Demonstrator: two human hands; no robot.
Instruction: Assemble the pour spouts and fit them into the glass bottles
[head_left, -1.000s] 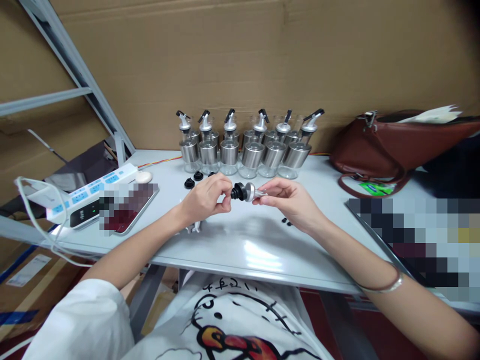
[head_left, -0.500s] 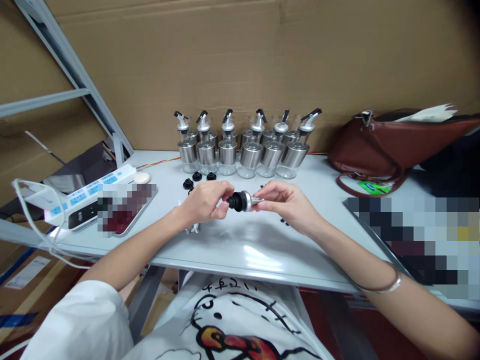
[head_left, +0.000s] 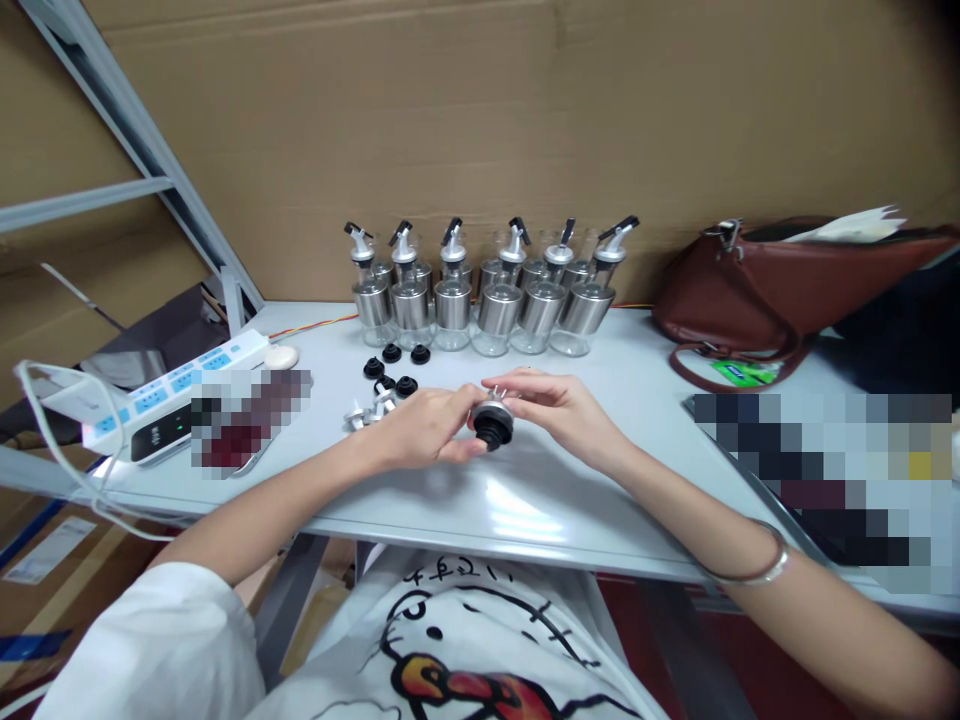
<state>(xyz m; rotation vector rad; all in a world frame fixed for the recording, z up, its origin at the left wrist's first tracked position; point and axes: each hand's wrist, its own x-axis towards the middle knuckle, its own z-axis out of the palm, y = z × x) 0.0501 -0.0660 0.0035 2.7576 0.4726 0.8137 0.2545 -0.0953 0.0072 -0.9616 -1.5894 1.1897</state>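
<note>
Near the centre of the frame, above a glossy white tabletop (head_left: 585, 525), the person's 2 hands meet around a pourer with a silver-coloured round head and a black ribbed stopper (head_left: 493, 428). The stopper end tilts down toward the bottom of the frame.

The left hand (head_left: 431, 428) is nearly closed, its thumb and fingers pinching the pourer from the left, the thumb low beside the ribs. The right hand (head_left: 562, 408) is half-curled, its fingertips at the far side of the silver head; how firmly they press cannot be told.

The step in hand looks like turning or fitting the stopper against the head. From this grip, the next move would seem to call for 1 hand steadying the head and the other keeping the ribs in line with it.

Left of centre lie 5 loose black ribbed rubbery stoppers (head_left: 373, 368), with a cluster of silver-and-white pourer parts (head_left: 360, 418) just beside the left wrist. At upper centre stand 6 glass bottles with brushed-metal sleeves (head_left: 500, 308), each topped by a pourer with a black lever.
</note>
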